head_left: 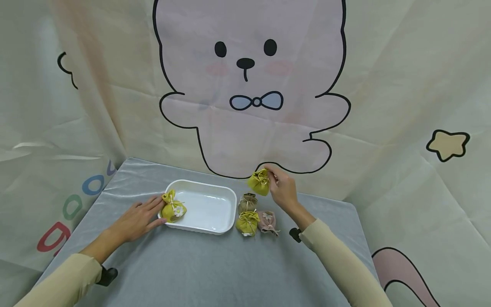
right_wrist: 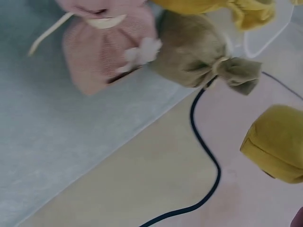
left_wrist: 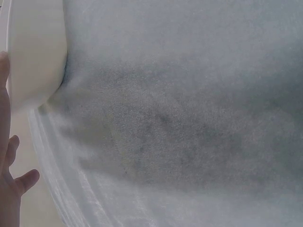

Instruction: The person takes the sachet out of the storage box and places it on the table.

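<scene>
My right hand point(head_left: 283, 187) pinches a small yellow drawstring pouch point(head_left: 258, 182) by its gathered top, holding it up behind the other pouches. In the right wrist view that pouch point(right_wrist: 277, 144) hangs at the right edge, and only a fingertip shows. My left hand point(head_left: 139, 219), fingers extended, touches the left rim of a white tray point(head_left: 209, 213). Inside the tray's left end, beside those fingers, sits another yellow pouch point(head_left: 174, 209) with a white flower. In the left wrist view part of the left hand point(left_wrist: 9, 175) lies along the tray's wall point(left_wrist: 35, 52).
Right of the tray stand a brown pouch point(head_left: 247, 203), a yellow pouch point(head_left: 247, 223) and a pink pouch point(head_left: 267, 221), close together. A grey cloth point(head_left: 199, 264) covers the table. Behind it hangs a curtain point(head_left: 383, 85) printed with a cartoon bear.
</scene>
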A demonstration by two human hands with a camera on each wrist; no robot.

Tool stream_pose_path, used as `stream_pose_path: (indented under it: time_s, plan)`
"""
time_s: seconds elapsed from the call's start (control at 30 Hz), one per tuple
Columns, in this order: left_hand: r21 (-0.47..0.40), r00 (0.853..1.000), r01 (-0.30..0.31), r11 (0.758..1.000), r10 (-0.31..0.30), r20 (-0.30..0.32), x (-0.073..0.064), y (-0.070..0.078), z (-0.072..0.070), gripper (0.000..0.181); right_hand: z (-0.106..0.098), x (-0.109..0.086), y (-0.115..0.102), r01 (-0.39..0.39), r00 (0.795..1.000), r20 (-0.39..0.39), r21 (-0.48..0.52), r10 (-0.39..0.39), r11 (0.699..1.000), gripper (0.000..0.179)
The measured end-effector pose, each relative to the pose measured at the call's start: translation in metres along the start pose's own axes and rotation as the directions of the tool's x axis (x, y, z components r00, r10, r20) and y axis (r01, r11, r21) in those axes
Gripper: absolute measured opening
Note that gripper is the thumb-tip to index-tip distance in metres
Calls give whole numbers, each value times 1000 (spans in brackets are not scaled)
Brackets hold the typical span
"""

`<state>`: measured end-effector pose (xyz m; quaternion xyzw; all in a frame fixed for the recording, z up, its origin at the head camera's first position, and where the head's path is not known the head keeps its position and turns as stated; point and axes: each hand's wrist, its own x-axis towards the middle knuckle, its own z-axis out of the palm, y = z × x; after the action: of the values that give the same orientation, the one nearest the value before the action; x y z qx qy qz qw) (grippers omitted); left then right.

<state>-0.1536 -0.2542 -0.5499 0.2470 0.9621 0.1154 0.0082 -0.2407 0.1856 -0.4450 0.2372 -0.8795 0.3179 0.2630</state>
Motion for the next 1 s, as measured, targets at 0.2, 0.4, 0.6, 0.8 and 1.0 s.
stream_pose_path:
  time_s: [0.2, 0.4, 0.6, 0.8, 1.0]
  plan:
    - [3, 1000, 7, 1000, -7, -1, 0, -1, 2, 70, -2, -10, 18, -52, 998, -49, -30, 51, 998, 22]
    - [3, 1000, 10, 1000, -10, -7, -1, -2, 3, 70, 0, -21, 31, -86, 996, -31, -47, 85, 995, 19]
    - [1, 1000, 6, 1000, -6, -5, 0, -1, 3, 70, 7, -39, 42, -115, 993, -11, -79, 115, 990, 19]
    - [-7, 1000, 13, 1000, -13, -8, 0, 1, 1, 69, 18, -58, 52, -114, 992, 38, -109, 119, 988, 19]
    - [-3, 1000, 15, 1000, -15, -5, -1, 0, 2, 69, 29, -72, 57, -152, 972, 151, -170, 179, 974, 17]
